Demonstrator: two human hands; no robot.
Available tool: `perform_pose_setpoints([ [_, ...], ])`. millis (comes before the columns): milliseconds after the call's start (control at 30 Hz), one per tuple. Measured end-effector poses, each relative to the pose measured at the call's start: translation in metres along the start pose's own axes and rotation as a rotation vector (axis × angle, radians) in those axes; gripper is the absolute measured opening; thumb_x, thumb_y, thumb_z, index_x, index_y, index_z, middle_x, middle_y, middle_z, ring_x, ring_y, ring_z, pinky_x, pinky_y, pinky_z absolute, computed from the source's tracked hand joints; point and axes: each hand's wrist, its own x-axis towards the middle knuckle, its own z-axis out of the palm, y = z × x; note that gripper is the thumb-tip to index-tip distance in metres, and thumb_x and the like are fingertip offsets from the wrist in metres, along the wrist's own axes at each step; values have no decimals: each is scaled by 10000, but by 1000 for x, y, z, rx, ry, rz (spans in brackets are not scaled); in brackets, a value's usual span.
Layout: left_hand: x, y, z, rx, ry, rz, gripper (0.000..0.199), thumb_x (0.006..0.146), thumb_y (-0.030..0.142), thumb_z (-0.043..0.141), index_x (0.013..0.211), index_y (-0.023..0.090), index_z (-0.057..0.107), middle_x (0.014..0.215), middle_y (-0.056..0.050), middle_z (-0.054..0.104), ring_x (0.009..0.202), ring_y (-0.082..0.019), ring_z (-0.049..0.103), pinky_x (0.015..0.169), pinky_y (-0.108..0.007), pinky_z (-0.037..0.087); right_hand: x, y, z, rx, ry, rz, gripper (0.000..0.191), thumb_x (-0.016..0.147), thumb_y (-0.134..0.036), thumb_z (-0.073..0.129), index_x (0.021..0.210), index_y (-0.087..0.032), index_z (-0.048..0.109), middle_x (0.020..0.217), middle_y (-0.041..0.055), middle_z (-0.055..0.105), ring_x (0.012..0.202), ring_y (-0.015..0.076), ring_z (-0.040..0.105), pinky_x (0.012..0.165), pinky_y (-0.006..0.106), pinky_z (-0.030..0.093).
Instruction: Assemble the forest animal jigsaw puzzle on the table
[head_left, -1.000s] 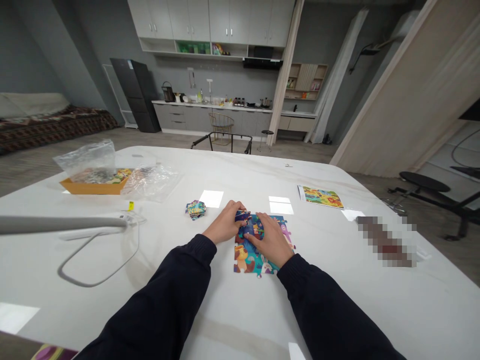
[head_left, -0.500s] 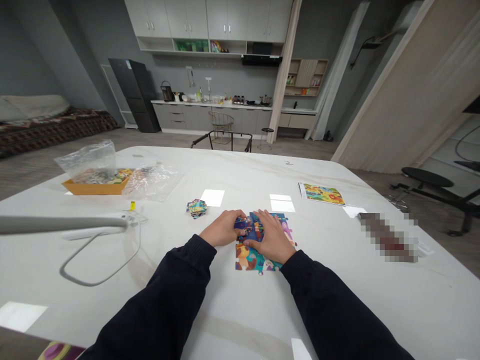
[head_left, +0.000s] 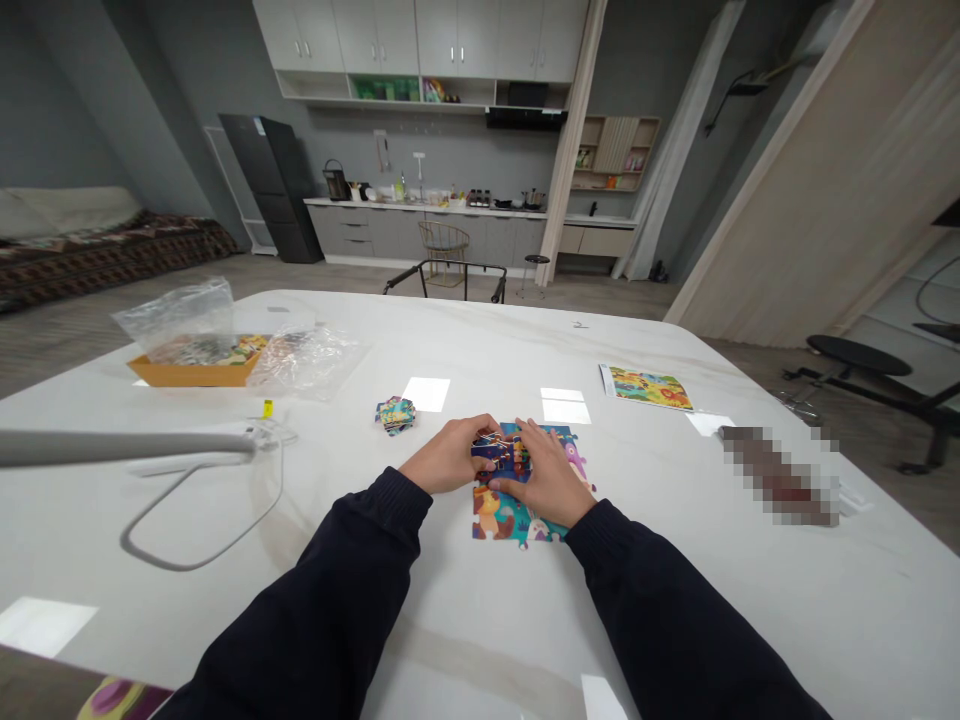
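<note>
A partly joined, colourful jigsaw puzzle (head_left: 493, 515) lies flat on the white table (head_left: 442, 620). At its upper left, my left hand (head_left: 450, 455) pinches a dark blue puzzle piece (head_left: 487, 452) between thumb and fingers. My right hand (head_left: 549, 472) rests on the puzzle just to the right, its fingers spread over the blue part and hiding some of it. To the left of the hands sits a small pile of loose pieces (head_left: 396, 414).
An orange box (head_left: 195, 374) with pieces and clear plastic bags (head_left: 307, 362) are at the left, behind a grey stand arm (head_left: 127, 447) and cable. A picture sheet (head_left: 649, 388) and a blurred-out object (head_left: 780, 478) lie at the right.
The dark blue piece under my left fingers has tilted slightly, showing more glare. Both hands stay in nearly the same place, and the camera view has shifted a little.
</note>
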Motion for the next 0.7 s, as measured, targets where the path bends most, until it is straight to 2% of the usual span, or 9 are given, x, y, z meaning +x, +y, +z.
perform_pose_setpoints([
  [100, 2, -2, 3, -33, -7, -91, 334, 717, 81, 701, 1032, 191, 690, 977, -31, 744, 939, -229, 688, 842, -312, 520, 1, 5, 3, 44, 24, -8, 655, 796, -428, 794, 1373, -198, 584, 1583, 174, 456, 1535, 367, 294, 1256, 609, 143],
  [167, 3, -4, 6, -84, -14, -174, 298, 731, 133, 721, 1027, 170, 705, 962, -47, 752, 925, -242, 696, 825, -321, 533, 3, 9, 5, 95, 49, -20, 502, 854, -324, 722, 1329, -204, 608, 1555, 155, 499, 1530, 339, 315, 1259, 604, 132],
  [300, 4, -8, 9, -153, -9, -246, 248, 734, 173, 732, 981, 152, 717, 898, -51, 750, 845, -236, 699, 734, -306, 544, 8, 17, 8, 241, 114, -17, 182, 942, -236, 541, 1053, -215, 684, 1393, 118, 648, 1442, 296, 461, 1243, 601, 174],
  [400, 4, -8, 9, -169, -10, -202, 216, 716, 158, 737, 930, 159, 707, 846, -37, 731, 798, -215, 685, 697, -288, 538, 11, 20, 9, 289, 175, 10, 140, 939, -255, 536, 912, -212, 667, 1280, 122, 704, 1322, 300, 568, 1201, 590, 269],
  [533, 4, -7, 6, -245, 14, -86, 205, 714, 140, 728, 909, 170, 671, 873, -31, 711, 822, -192, 674, 716, -274, 538, 12, 20, 9, 290, 237, 18, 123, 919, -266, 553, 915, -208, 661, 1225, 131, 718, 1233, 302, 613, 1133, 552, 371],
  [700, 4, -13, -2, -364, 104, -150, 287, 754, 190, 734, 1007, 184, 598, 815, -5, 675, 719, -153, 628, 664, -264, 507, 11, 15, 10, 279, 260, 9, 122, 914, -273, 552, 891, -210, 654, 1172, 124, 721, 1182, 298, 620, 1119, 541, 378],
])
